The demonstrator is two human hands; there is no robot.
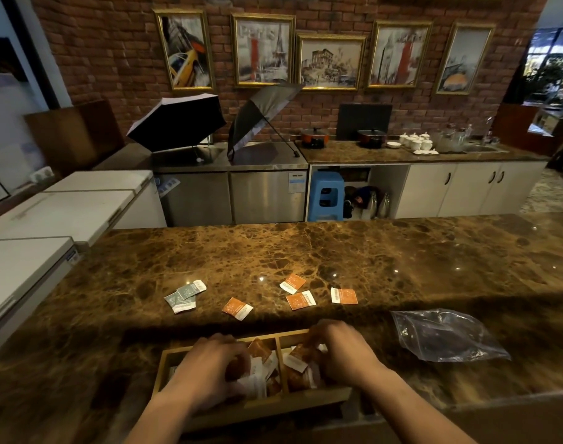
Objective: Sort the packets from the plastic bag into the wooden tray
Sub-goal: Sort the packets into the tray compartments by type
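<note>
A wooden tray (168, 358) with compartments sits at the counter's near edge, filled with several orange-and-white packets (261, 349). My left hand (214, 363) is down in the middle compartment, fingers curled among the packets. My right hand (337, 347) reaches into the right compartment, fingers bent over an orange packet (297, 355); whether either hand grips one is hidden. Loose on the counter lie green packets (184, 296) and several orange packets (237, 308), (293, 283), (301, 300), (344, 295). The clear plastic bag (446, 334) lies flat to the right.
The brown marble counter (305, 251) stretches wide beyond the tray. White chest freezers (49, 219) stand to the left. Behind are steel cabinets with two open umbrellas (177, 123), a blue stool (325, 195) and a back counter with pots and cups.
</note>
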